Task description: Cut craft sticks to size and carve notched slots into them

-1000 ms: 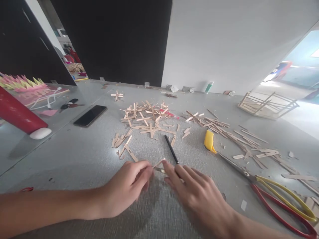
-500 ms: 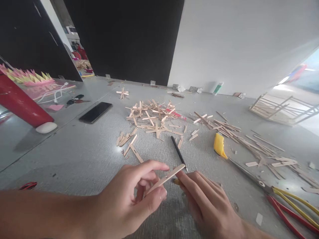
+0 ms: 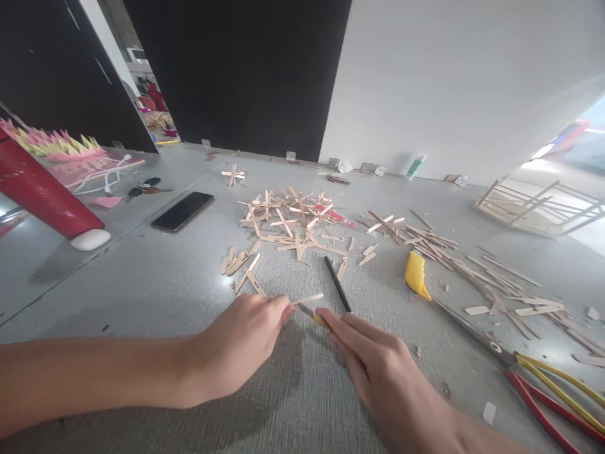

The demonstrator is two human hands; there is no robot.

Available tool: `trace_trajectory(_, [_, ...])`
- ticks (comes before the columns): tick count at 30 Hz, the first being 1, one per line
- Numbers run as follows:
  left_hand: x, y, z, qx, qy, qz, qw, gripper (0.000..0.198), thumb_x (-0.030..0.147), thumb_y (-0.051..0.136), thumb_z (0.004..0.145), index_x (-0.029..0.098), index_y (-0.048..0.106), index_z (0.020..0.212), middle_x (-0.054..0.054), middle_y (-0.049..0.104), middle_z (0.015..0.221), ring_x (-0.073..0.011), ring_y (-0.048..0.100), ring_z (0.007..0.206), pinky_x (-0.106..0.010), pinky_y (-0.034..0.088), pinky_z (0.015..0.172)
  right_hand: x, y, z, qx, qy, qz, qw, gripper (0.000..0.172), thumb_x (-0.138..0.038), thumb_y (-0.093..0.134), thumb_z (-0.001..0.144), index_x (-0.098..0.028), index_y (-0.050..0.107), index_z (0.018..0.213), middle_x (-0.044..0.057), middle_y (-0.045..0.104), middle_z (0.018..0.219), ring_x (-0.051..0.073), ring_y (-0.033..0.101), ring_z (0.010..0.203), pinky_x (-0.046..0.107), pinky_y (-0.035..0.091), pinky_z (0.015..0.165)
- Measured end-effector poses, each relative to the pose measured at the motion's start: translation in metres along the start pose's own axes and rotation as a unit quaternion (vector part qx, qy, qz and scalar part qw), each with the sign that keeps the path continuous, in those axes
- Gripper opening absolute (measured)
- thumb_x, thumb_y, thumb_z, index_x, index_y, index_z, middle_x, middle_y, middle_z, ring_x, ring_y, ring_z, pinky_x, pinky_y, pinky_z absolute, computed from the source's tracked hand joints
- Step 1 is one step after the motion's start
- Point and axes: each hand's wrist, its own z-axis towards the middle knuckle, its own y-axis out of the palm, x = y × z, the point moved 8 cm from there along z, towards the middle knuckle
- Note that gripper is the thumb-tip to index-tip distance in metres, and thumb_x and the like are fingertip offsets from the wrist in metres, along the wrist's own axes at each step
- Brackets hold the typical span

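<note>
My left hand [image 3: 246,340] is closed in a pinch on one end of a thin wooden stick [image 3: 308,298], held low over the grey floor. My right hand [image 3: 373,362] grips a small yellow-handled knife [image 3: 317,316], and the blade tip meets the stick close to my left fingertips. A black pencil [image 3: 337,284] lies on the floor just beyond both hands. Behind it spreads a pile of wooden sticks and glued crosses [image 3: 293,224].
Large shears with red and yellow handles [image 3: 558,384] lie at the right, next to a yellow cap [image 3: 416,274] and more cut sticks [image 3: 454,258]. A phone [image 3: 182,211] and a red cylinder [image 3: 42,195] are at the left. A stick frame [image 3: 534,205] stands far right.
My left hand lowered the stick from a raised, tilted hold down to the floor. My right hand brought the knife up against it. The camera view shifted slightly.
</note>
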Motion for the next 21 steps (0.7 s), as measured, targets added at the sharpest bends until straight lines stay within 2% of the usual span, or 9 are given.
trace_trajectory(5, [-0.003, 0.004, 0.007, -0.002, -0.014, -0.022, 1.000, 0.035, 0.022, 0.037, 0.103, 0.021, 0.045, 0.069, 0.007, 0.034, 0.051, -0.0087, 0.028, 0.042, -0.026, 0.019, 0.045, 0.010, 0.005, -0.002, -0.011, 0.002, -0.030, 0.999, 0.041, -0.015, 0.038, 0.107, -0.015, 0.057, 0.143, 0.008, 0.068, 0.093, 0.018, 0.071, 0.073, 0.031, 0.060, 0.064])
trace_trajectory(8, [-0.016, -0.001, 0.011, 0.010, -0.029, -0.051, 0.998, 0.033, 0.023, 0.038, 0.104, 0.017, 0.055, 0.077, 0.006, 0.042, 0.052, -0.0087, 0.033, 0.040, -0.024, 0.021, 0.041, 0.013, 0.004, -0.007, 0.003, 0.008, -0.040, 0.999, 0.041, -0.014, 0.038, 0.107, -0.016, 0.057, 0.143, 0.008, 0.068, 0.095, 0.017, 0.071, 0.071, 0.030, 0.060, 0.063])
trace_trajectory(10, [-0.028, -0.011, 0.016, 0.032, -0.054, -0.078, 0.995, 0.031, 0.022, 0.033, 0.107, 0.012, 0.061, 0.096, 0.005, 0.049, 0.053, -0.0089, 0.040, 0.038, -0.022, 0.025, 0.038, 0.013, 0.000, -0.012, 0.023, 0.014, -0.041, 0.999, 0.039, -0.015, 0.038, 0.107, -0.017, 0.058, 0.141, 0.008, 0.069, 0.094, 0.016, 0.071, 0.069, 0.027, 0.059, 0.061])
trace_trajectory(12, [-0.034, -0.024, 0.019, 0.057, -0.074, -0.109, 0.990, 0.033, 0.023, 0.031, 0.109, 0.010, 0.054, 0.128, 0.005, 0.054, 0.054, -0.0108, 0.051, 0.040, -0.020, 0.037, 0.041, 0.014, -0.005, -0.017, 0.049, 0.013, -0.047, 0.998, 0.037, -0.017, 0.038, 0.108, -0.015, 0.059, 0.139, 0.008, 0.069, 0.093, 0.016, 0.071, 0.068, 0.025, 0.059, 0.058])
trace_trajectory(14, [-0.027, -0.032, 0.018, 0.057, -0.075, -0.147, 0.985, 0.041, 0.030, 0.034, 0.111, 0.015, 0.037, 0.150, 0.002, 0.066, 0.068, -0.0120, 0.062, 0.048, -0.020, 0.047, 0.046, 0.014, -0.006, -0.020, 0.064, 0.006, -0.067, 0.996, 0.037, -0.020, 0.037, 0.109, -0.014, 0.059, 0.139, 0.009, 0.070, 0.092, 0.016, 0.071, 0.065, 0.026, 0.059, 0.056])
trace_trajectory(15, [-0.020, -0.033, 0.016, 0.049, -0.067, -0.166, 0.983, 0.043, 0.034, 0.035, 0.112, 0.020, 0.033, 0.153, 0.002, 0.069, 0.073, -0.0119, 0.065, 0.051, -0.020, 0.050, 0.048, 0.014, -0.005, -0.020, 0.064, 0.003, -0.080, 0.995, 0.037, -0.020, 0.037, 0.110, -0.013, 0.059, 0.139, 0.009, 0.070, 0.092, 0.016, 0.070, 0.064, 0.027, 0.060, 0.056])
trace_trajectory(16, [-0.011, -0.033, 0.012, 0.041, -0.062, -0.193, 0.978, 0.043, 0.037, 0.035, 0.113, 0.024, 0.032, 0.153, 0.003, 0.069, 0.075, -0.0112, 0.065, 0.052, -0.020, 0.051, 0.050, 0.014, -0.003, -0.020, 0.059, -0.002, -0.094, 0.994, 0.037, -0.021, 0.037, 0.110, -0.013, 0.059, 0.139, 0.009, 0.071, 0.092, 0.017, 0.071, 0.064, 0.028, 0.061, 0.057])
trace_trajectory(18, [0.003, -0.028, 0.003, 0.005, -0.071, -0.314, 0.947, 0.040, 0.044, 0.039, 0.112, 0.027, 0.036, 0.148, 0.004, 0.068, 0.074, -0.0100, 0.062, 0.048, -0.019, 0.050, 0.048, 0.015, 0.003, -0.019, 0.044, -0.012, -0.116, 0.992, 0.038, -0.019, 0.036, 0.109, -0.014, 0.060, 0.138, 0.010, 0.072, 0.094, 0.018, 0.072, 0.066, 0.029, 0.062, 0.059])
trace_trajectory(21, [0.016, -0.026, -0.012, -0.007, -0.092, -0.398, 0.913, 0.033, 0.050, 0.045, 0.109, 0.026, 0.045, 0.132, 0.005, 0.068, 0.071, -0.0085, 0.059, 0.046, -0.017, 0.048, 0.047, 0.016, 0.010, -0.020, 0.028, -0.021, -0.131, 0.991, 0.040, -0.014, 0.035, 0.107, -0.014, 0.059, 0.139, 0.010, 0.072, 0.096, 0.018, 0.073, 0.069, 0.029, 0.063, 0.061])
